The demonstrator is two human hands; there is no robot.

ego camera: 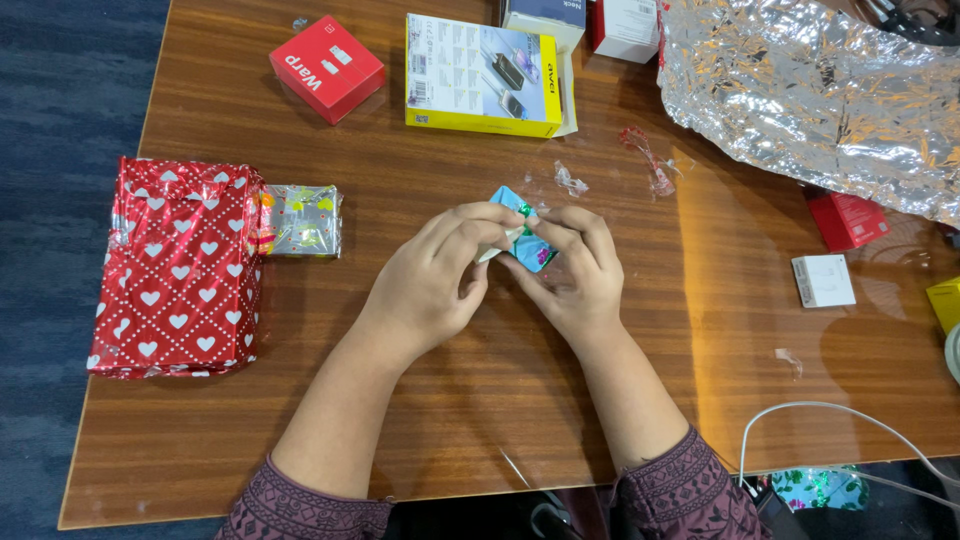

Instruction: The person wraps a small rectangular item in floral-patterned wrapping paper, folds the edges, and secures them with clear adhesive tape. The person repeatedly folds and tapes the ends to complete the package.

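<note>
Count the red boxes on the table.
2: one red box at the top left, one red box at the right beside the silver foil sheet, which may hide more.

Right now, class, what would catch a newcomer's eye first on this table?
The large red foil-wrapped parcel with white hearts at the table's left edge, and the crumpled silver foil sheet at far right. At centre, the left hand and right hand together grip a small blue shiny-wrapped packet.
</note>
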